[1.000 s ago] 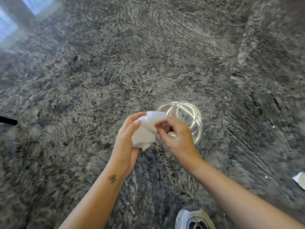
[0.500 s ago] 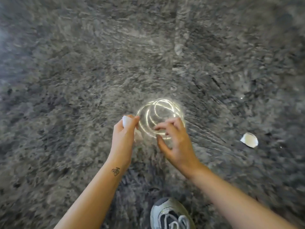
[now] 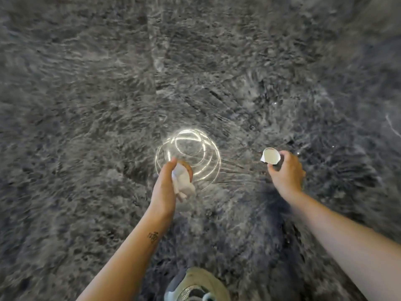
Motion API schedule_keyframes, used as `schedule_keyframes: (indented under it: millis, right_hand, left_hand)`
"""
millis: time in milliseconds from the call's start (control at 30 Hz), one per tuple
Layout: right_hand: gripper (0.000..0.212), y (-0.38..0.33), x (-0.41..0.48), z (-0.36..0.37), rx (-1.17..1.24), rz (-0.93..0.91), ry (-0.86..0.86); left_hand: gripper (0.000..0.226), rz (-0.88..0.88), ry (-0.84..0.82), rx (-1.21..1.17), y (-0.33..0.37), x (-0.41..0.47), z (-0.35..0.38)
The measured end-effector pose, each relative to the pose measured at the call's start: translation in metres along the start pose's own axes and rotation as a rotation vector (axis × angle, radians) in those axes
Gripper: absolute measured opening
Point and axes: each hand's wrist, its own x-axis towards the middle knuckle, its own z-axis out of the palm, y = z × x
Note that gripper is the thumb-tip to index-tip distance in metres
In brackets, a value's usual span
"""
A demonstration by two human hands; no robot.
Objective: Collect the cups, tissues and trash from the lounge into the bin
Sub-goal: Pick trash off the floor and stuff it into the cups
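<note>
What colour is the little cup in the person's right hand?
White. The cup shows best in the head view, gripped by the right hand.

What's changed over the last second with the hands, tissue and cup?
The right hand let go of the tissue, reached right and closed on the white cup that lay on the rug. The left hand still grips the tissue.

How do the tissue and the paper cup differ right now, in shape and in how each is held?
The tissue is a soft crumpled wad with no set form; the paper cup is rigid, with a round open rim. The tissue sits enclosed in the left hand, partly hidden; the cup is gripped at its side by the right hand, mouth tilted toward the camera. Both are white, and each is in a hand above the grey shaggy rug.
</note>
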Motion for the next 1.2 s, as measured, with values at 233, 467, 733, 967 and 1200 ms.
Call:
schedule_keyframes:
  millis: [233, 467, 733, 967, 1200]
  right_hand:
    - [0.06, 0.004, 0.023, 0.015, -0.155, -0.018, -0.08]
    - [0.06, -0.001, 0.029, 0.023, -0.243, -0.011, -0.061]
    - [0.06, -0.063, -0.018, 0.006, 0.244, -0.368, -0.068]
    - [0.052, -0.133, -0.085, -0.008, 0.439, -0.779, -0.266]
    - [0.033, -0.156, -0.096, 0.0, 0.388, -0.873, -0.305]
  left_hand:
    - [0.045, -0.066, -0.084, -0.001, -0.005, 0.013, 0.0]
    - [0.045, -0.05, -0.115, 0.009, -0.006, 0.027, 0.001]
    - [0.044, 0.002, -0.064, 0.127, -0.005, 0.041, 0.009]
    - [0.029, 0.059, 0.005, 0.035, 0.005, 0.038, 0.009]
    - [0.037, 0.013, -0.066, -0.179, 0.011, 0.023, -0.003]
